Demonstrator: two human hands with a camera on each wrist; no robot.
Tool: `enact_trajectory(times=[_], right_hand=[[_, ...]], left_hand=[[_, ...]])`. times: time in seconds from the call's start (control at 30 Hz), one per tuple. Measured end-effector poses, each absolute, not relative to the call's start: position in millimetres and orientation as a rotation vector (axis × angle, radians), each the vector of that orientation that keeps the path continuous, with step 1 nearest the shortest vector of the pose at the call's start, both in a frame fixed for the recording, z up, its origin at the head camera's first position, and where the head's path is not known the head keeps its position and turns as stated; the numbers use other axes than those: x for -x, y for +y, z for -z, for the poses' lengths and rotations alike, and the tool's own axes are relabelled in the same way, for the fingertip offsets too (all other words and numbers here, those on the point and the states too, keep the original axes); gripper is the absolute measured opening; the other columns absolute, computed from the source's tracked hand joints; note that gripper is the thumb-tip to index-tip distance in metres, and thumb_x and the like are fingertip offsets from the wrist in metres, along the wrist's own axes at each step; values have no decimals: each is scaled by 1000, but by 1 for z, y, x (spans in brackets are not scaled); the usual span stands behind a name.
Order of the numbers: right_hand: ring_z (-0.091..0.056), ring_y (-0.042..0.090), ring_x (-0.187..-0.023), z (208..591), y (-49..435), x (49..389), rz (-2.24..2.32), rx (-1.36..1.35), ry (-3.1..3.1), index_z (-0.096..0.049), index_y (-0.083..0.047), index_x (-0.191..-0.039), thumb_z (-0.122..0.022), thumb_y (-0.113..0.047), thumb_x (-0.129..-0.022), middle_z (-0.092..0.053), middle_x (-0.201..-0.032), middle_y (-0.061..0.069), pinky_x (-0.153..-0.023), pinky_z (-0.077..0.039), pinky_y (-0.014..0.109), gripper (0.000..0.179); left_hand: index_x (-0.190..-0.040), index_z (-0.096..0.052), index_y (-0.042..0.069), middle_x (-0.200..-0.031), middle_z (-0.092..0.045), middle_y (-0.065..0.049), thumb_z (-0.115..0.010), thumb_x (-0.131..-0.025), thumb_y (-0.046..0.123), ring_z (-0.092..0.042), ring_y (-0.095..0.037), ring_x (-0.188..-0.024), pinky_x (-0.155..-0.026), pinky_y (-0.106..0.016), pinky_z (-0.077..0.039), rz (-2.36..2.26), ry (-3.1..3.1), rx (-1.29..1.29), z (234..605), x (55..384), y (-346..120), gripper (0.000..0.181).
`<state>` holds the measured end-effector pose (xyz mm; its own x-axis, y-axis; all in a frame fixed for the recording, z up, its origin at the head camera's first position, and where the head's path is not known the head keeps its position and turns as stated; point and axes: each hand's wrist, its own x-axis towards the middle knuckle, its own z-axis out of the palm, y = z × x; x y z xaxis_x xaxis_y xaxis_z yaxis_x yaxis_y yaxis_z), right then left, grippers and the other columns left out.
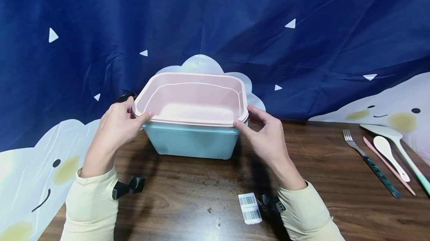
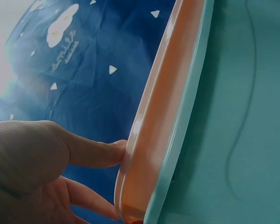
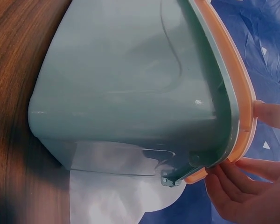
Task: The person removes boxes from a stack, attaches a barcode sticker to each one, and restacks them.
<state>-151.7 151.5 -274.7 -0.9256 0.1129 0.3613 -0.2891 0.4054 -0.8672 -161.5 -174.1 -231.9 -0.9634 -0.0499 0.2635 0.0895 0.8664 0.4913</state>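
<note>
A pink plastic basin sits nested in a light-blue plastic basin on the table, its rim standing a little above the blue one's. At the left corner my left hand pinches the pink rim, thumb on top and fingers at the outer side. My right hand grips the same rim at the right corner, thumb toward the front. In the right wrist view, the fingers are close beneath the blue rim too. The pink basin's lower part is hidden inside the blue one.
Right of the basins lie a fork, a pink-handled utensil, a white spoon and a larger green-handled utensil. A barcode label lies near the right wrist. A blue cloth hangs behind.
</note>
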Motion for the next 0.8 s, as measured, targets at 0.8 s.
enact_trajectory(times=[0.8], right_hand=[[-72, 26, -106, 277, 153, 152, -1365, -231, -2266, -64, 1, -132, -83, -14, -83, -72, -119, 18, -89, -58, 35, 54]], left_hand=[[-85, -48, 3, -69, -51, -8, -66, -95, 31, -49, -24, -64, -57, -33, -37, 819, -2671, 153, 233, 164, -176, 35]])
